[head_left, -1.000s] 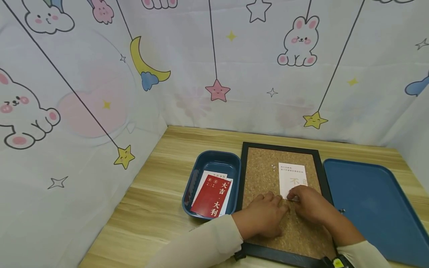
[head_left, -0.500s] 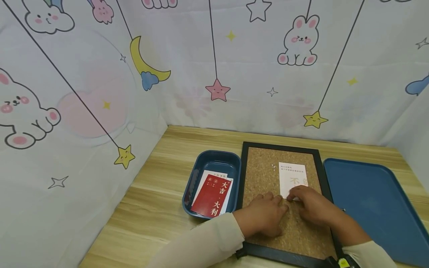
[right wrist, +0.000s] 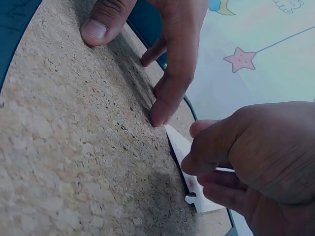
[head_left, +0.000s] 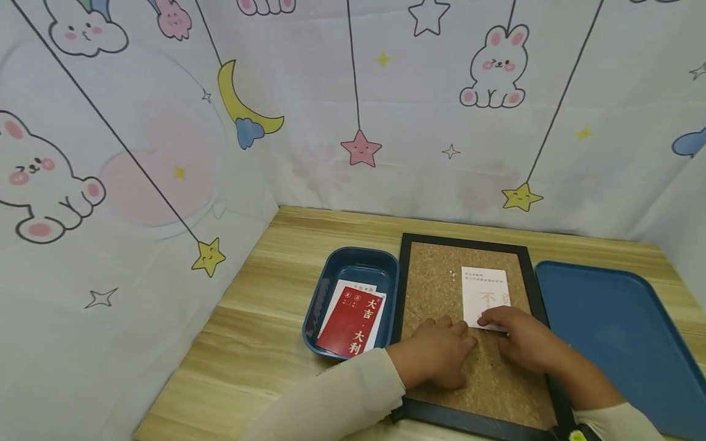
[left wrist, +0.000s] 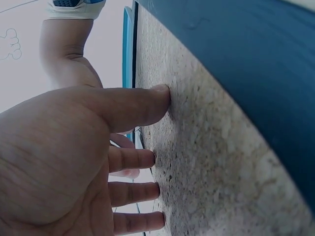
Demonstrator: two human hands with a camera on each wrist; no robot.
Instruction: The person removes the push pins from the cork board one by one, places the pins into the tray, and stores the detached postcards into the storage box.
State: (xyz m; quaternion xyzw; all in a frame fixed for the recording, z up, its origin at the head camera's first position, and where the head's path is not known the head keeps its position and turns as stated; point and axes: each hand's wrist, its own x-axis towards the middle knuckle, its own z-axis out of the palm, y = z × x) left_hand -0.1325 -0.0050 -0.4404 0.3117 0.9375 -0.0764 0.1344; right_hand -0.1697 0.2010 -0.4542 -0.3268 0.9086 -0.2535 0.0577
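Observation:
A pale printed card lies on the right half of a black-framed cork board. My left hand rests on the cork just below the card, its fingertips by the card's lower left corner. In the left wrist view, the thumb and straight fingers touch the cork. My right hand pinches the card's lower part with curled fingers. In the right wrist view, the card's lower edge stands slightly off the cork, and a small shiny piece sits at that edge.
A blue basin with a red card and white cards stands left of the board. At right lies a flat blue tray. A small pin-like cluster shows on the cork beside the card. A patterned curtain hangs behind the table.
My right hand has shifted slightly to the right along the card's lower edge, baring more of that edge. The left hand stays in place, and the head view has turned a little.

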